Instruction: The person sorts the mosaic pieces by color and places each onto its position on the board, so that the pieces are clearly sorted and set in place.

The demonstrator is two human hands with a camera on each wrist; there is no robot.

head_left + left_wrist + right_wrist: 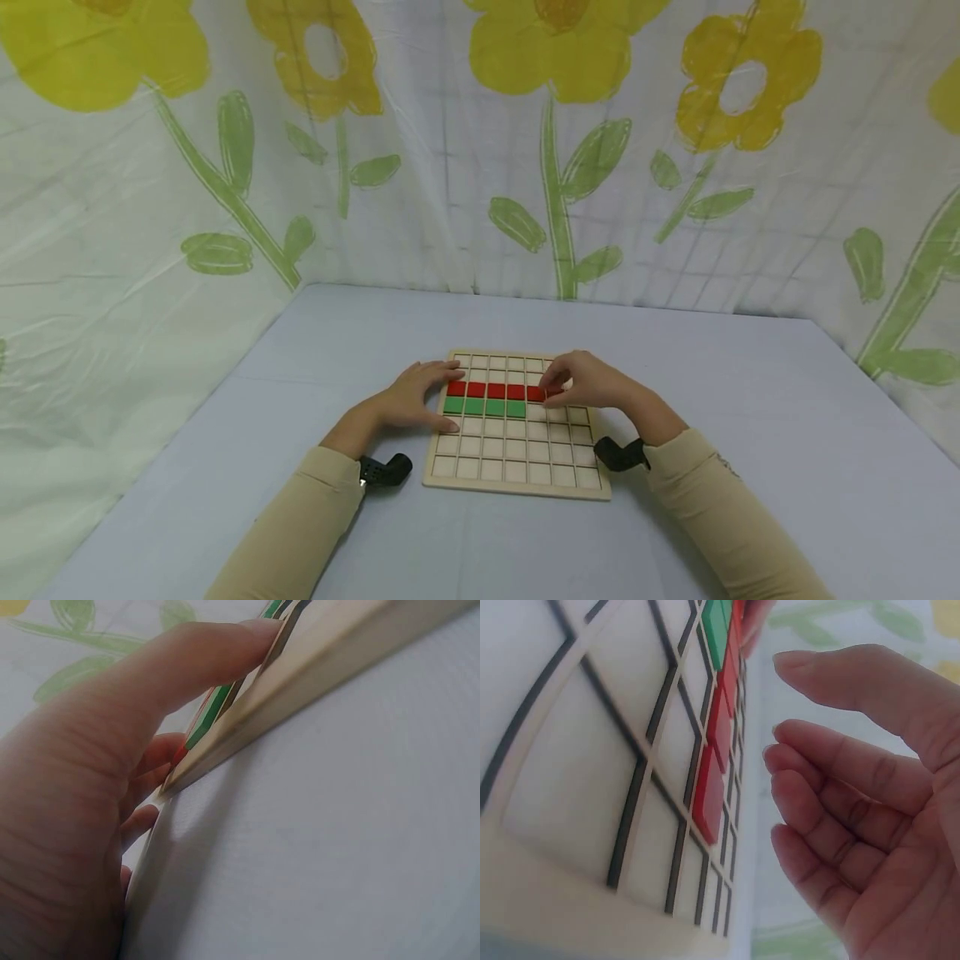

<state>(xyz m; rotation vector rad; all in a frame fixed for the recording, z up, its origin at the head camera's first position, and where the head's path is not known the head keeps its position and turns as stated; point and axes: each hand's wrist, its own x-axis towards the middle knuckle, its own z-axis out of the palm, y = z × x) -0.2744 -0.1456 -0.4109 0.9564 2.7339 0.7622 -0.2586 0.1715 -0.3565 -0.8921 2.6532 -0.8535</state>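
A wooden grid board point(517, 492) lies flat before me, with a row of red square tiles point(496, 391) and, just nearer, a shorter row of green tiles point(494, 407) starting from its left side. My left hand point(411, 396) rests at the left edge, thumb on the frame below the green row and fingertips near the red row. Over the right end of the red row hovers my right hand point(596, 383). Its fingers bend loosely in the right wrist view, thumb apart from them, nothing between, beside the last red tile point(710, 799).
The board sits on a table with a pale cloth point(360, 333). Behind it hangs a white curtain point(442, 167) printed with yellow flowers. Each wrist wears a black camera mount, the left one point(386, 470) beside the board's left edge, the right one point(619, 454) near its right edge.
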